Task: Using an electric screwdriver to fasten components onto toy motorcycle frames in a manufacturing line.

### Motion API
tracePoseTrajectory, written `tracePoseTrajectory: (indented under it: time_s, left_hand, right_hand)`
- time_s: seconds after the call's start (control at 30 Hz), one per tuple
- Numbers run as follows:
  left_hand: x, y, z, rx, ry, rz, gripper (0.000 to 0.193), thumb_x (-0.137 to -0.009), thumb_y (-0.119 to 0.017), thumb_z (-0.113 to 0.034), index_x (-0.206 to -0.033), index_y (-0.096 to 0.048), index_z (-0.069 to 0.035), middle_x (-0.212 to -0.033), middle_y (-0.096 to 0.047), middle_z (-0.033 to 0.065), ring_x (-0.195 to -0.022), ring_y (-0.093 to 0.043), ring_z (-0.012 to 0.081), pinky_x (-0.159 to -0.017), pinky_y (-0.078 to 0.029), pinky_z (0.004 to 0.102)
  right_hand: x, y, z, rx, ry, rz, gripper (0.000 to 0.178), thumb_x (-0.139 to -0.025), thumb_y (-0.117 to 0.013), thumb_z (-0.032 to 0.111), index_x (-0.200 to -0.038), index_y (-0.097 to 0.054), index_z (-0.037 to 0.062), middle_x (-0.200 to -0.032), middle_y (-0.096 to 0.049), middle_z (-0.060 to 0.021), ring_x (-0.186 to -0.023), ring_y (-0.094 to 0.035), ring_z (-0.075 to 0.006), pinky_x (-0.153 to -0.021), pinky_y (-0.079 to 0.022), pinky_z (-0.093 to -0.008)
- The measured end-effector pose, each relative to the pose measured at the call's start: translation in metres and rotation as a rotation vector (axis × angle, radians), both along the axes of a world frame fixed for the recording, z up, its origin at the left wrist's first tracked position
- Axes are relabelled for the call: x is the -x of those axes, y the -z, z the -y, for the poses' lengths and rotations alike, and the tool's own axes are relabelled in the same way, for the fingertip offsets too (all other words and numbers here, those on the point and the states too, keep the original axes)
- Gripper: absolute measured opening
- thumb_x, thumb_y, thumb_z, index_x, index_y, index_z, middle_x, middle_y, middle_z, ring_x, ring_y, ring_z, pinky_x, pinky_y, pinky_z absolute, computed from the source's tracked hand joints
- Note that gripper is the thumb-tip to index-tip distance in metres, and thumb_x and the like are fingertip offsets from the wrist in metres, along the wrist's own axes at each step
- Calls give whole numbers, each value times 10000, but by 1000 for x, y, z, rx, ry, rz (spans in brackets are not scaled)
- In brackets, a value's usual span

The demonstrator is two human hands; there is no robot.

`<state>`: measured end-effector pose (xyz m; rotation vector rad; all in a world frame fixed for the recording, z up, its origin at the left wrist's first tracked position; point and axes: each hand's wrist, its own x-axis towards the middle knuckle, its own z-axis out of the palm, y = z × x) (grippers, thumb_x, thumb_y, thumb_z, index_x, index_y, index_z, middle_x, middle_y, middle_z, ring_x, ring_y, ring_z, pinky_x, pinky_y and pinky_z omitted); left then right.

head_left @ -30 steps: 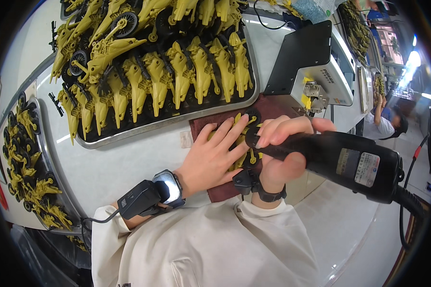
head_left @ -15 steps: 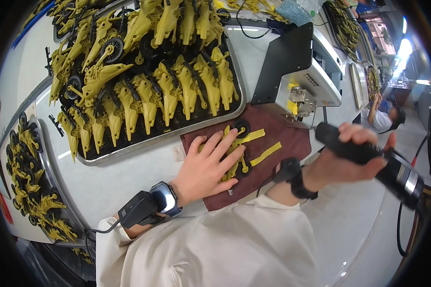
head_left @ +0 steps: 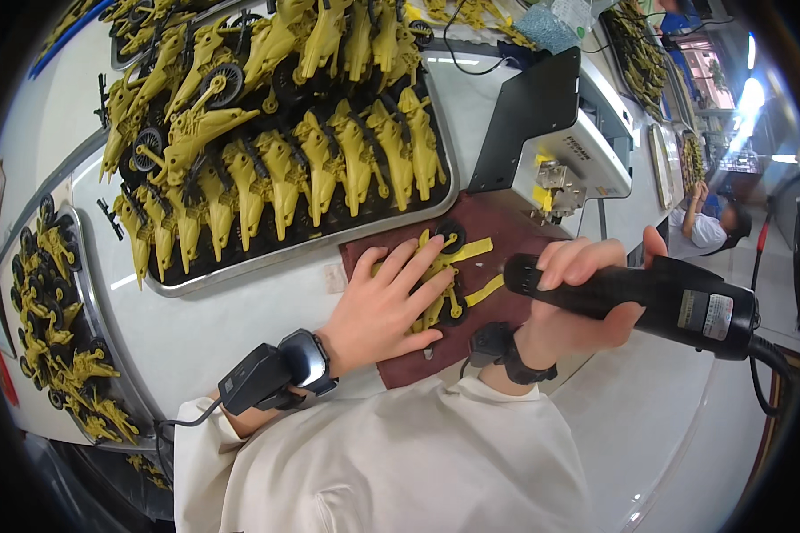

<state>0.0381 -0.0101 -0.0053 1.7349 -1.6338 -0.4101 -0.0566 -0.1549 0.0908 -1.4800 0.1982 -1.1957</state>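
My left hand (head_left: 387, 306) lies with its fingers spread, flat over a yellow toy motorcycle (head_left: 454, 269) and pressing on it. The toy's black wheels show beyond the fingertips; most of its body is hidden under the hand. Beneath it is a maroon cloth (head_left: 400, 366), with yellow strips (head_left: 484, 290) beside the wheels. My right hand (head_left: 587, 298) is closed around a black, corded, cylindrical hand tool (head_left: 667, 306), held above the cloth's right side. The tool's rounded left end points toward the toy. Its working tip cannot be made out.
A metal tray (head_left: 329, 242) of several yellow toy motorcycles stands behind my left hand. Another tray (head_left: 107, 329) with yellow parts is at the left. A black and silver machine (head_left: 551, 133) stands behind the cloth. A person (head_left: 707, 226) sits at the far right.
My right hand has moved left and a little downward with the tool, which now lies nearer to level. My left hand stays on the toy motorcycle.
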Motion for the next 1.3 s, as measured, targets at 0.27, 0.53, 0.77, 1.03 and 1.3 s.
tracePoseTrajectory:
  time_s: [0.27,0.53,0.77,1.03,1.3]
  left_hand:
    - [2,4,0,25,-16,26,685,-669,-715,-430,-1240,-502,-116,-1423,-344,160,-1198,-412,319,-937,-321,438]
    - [1,3,1,3,-10,17,700,-653,-717,-420,-1246,-501,-116,-1430,-338,160,-1200,-411,313,-934,-319,439]
    - [-1,2,3,-28,0,8,646,-696,-700,-416,-1231,-507,-109,-1428,-340,137,-1213,-397,305,-932,-339,448]
    - [-2,4,5,-28,-38,56,627,-677,-706,-395,-1216,-520,-133,-1391,-386,137,-1168,-441,304,-929,-342,437]
    - [5,4,5,-11,-53,104,628,-670,-696,-447,-1208,-539,-163,-1390,-393,139,-1167,-441,300,-906,-333,435]
  right_hand:
    - [-25,17,-2,-67,32,-36,797,-831,-651,463,-1348,-221,35,-705,-531,-108,-540,-538,-208,-525,-477,-311]
    - [-43,31,2,-29,144,-170,700,-849,-615,406,-1315,-261,22,-681,-515,-88,-494,-496,-185,-501,-441,-324]
    - [-41,37,8,-12,101,-186,577,-864,-603,388,-1231,-305,58,-695,-500,-71,-504,-493,-182,-515,-434,-338]
    - [-28,37,7,120,111,-143,595,-878,-539,508,-1220,-315,76,-698,-512,-61,-510,-511,-185,-525,-435,-351]
    - [-20,-26,69,204,553,6,507,-868,-566,300,-1229,-375,-2,-652,-531,-82,-496,-508,-162,-495,-455,-287]
